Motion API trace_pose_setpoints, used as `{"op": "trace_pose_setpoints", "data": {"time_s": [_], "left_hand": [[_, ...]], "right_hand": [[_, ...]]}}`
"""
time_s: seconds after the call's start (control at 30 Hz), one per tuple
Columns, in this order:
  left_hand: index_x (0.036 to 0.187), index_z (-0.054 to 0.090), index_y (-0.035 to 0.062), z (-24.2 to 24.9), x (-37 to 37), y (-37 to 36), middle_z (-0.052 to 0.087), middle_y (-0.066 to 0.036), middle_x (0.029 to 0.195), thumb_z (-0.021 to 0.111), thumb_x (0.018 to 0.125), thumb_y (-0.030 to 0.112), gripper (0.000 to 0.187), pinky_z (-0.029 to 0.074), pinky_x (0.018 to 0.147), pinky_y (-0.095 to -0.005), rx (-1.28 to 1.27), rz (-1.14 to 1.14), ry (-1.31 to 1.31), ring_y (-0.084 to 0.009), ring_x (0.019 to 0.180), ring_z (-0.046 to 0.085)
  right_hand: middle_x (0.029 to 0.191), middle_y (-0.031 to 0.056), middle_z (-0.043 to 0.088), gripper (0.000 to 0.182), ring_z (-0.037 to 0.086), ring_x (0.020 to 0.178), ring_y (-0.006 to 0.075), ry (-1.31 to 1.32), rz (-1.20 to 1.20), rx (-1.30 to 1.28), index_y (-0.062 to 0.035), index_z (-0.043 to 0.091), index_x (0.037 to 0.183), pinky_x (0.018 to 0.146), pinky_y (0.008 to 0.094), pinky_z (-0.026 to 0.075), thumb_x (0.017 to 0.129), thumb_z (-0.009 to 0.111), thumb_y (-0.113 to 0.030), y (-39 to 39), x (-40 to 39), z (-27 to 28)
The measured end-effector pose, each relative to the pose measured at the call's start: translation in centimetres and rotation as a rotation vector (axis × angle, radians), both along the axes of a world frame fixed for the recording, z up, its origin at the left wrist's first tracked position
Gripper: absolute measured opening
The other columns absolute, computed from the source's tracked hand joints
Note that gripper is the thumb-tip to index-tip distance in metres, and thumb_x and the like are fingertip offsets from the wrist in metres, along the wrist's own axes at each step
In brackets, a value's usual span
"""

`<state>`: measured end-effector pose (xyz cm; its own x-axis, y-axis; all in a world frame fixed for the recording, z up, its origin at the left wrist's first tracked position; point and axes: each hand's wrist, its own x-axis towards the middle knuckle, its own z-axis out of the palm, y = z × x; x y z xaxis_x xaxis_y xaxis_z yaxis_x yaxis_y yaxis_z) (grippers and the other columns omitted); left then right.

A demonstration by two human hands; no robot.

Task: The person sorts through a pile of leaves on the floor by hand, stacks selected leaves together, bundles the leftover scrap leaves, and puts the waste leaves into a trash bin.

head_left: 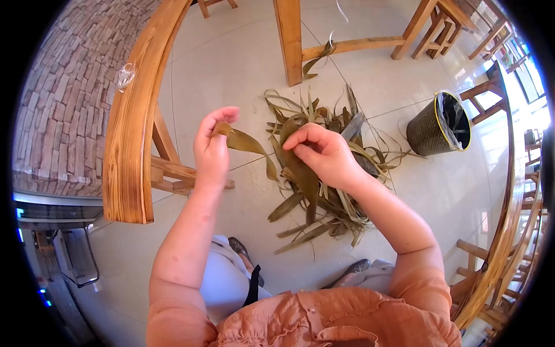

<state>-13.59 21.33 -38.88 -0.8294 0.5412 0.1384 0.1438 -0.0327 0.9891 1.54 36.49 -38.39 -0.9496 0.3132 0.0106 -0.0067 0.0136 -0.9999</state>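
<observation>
The pale floor point(422, 202) is under both hands. A long wooden bench point(130, 156) is to the left of the left fingers. A big heap of long, dull green leaves point(341, 208) lies on the floor. It is below and beside the right fingers, so the right hand point(332, 159) is nearer to it than the left hand point(211, 147). The leaves in the heap point many ways. A dark bin point(429, 128) with a yellow rim and a bag inside stands well to the right of the right fingers, past the heap.

The right thumb and first finger are together, clamped on the top part of a wide leaf point(303, 179). Its long way runs down from the fingers, back toward the person, over the heap.

The left fingers are bent, and one end of a thinner leaf strip point(245, 141) is held between them and the thumb. The strip goes out to the right, toward the right hand, then bends down at its tip. The two hands are near each other but apart.

A small, clear, crumpled bit point(125, 76) is on the bench, farther out and to the left of the left fingers. I can't read any writing or labels here.
</observation>
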Motion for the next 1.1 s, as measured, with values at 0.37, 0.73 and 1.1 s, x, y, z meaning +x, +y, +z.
{"op": "trace_pose_setpoints", "data": {"time_s": [0.37, 0.73, 1.1], "left_hand": [[0.116, 0.049, -0.0016, 1.9, 2.0, 0.0, 0.054, -0.022, 0.120, 0.034, 0.099, 0.035, 0.043, 0.041, 0.099, -0.0412, 0.188, -0.342, -0.842, -0.0315, 0.114, 0.051], [0.134, 0.033, 0.0033, 0.3, 2.5, -0.4, 0.044, -0.021, 0.133, 0.037, 0.094, 0.051, 0.062, 0.037, 0.102, -0.0406, 0.130, -0.560, -0.719, -0.0270, 0.120, 0.047], [0.135, 0.035, 0.0026, 1.1, 1.8, 0.9, 0.042, -0.019, 0.136, 0.031, 0.099, 0.031, 0.046, 0.033, 0.106, -0.0427, 0.240, -0.377, -0.846, -0.0291, 0.127, 0.039]], "right_hand": [[0.088, 0.0101, 0.059, 0.023, 0.057, 0.084, 0.0195, 0.025, 0.113, 0.351, -0.0045, 0.065, 0.099, 0.079, 0.0294, 0.046, 0.082, 0.051, 0.002, -3.2, -0.9, -2.2], [0.097, 0.0084, 0.062, 0.025, 0.059, 0.087, 0.0124, -0.166, 0.086, -0.068, -0.0013, 0.062, 0.106, 0.079, 0.0260, 0.048, 0.086, 0.048, 0.002, -3.0, -1.7, -0.6], [0.090, 0.0080, 0.062, 0.034, 0.060, 0.082, 0.0119, -0.104, 0.063, -0.045, -0.0013, 0.045, 0.117, 0.075, 0.0258, 0.049, 0.083, 0.050, 0.004, -2.1, -1.4, -2.5]]}}
